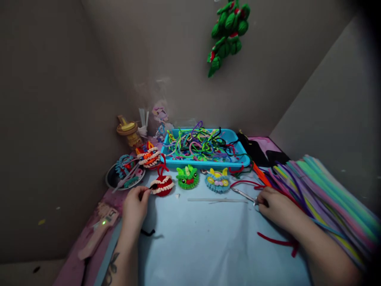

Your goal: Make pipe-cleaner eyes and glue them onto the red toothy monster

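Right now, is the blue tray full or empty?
Full: the blue tray holds a tangled heap of colored pipe cleaners spilling over its rim.

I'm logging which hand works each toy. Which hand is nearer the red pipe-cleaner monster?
Left. The left hand has its fingertips at the red monster, on its left side. The right hand is far to its right, on a metal tool.

The fingertips of the right hand (275,206) are curled under, so the grip on the metal tool (242,194) cannot be judged. The stack of pipe cleaners (327,198) is cut off at the right edge and blurred. The hanging green ornament (228,31) is clipped by the top edge.
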Tool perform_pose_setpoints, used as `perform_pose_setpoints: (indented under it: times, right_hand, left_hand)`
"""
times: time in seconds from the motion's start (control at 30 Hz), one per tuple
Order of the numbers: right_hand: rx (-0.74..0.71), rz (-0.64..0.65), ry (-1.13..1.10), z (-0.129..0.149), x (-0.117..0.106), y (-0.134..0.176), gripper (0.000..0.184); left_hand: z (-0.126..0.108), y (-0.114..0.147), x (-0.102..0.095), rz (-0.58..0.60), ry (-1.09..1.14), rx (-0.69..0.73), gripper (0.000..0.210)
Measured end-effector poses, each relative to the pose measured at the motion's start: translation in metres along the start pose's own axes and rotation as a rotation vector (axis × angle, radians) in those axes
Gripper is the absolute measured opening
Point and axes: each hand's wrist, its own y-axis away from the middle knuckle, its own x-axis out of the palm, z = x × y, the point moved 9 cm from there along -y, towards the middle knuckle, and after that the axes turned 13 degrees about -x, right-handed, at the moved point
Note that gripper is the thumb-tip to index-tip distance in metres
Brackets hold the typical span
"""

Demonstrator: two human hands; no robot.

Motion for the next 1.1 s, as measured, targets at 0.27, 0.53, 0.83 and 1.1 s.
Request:
perform_pose_setpoints:
  times: [0.27,0.53,0.83,1.1]
  right_hand:
    - [0.011,-0.044,0.026,-0.005,-0.006,0.003,0.013]
    - [-0.050,-0.054,-0.062,0.004,-0.013,0.006,0.009]
    - [-0.195,-0.064,-0.644,0.068,-0.032,0.010,0.002]
    - [-0.161,0.453,-1.280,0.170,0.031,0.027,0.029]
  left_hand:
    - [-0.009,0.005,-0.001,-0.072,-0.073,0.071,0.021]
    - [-0.017,0.012,-0.006,-0.095,-0.119,0.105,0.020]
    - [-0.066,0.050,-0.029,-0.250,0.036,0.273,0.016]
    - [-0.136,0.093,0.009,0.035,0.091,0.489,0.011]
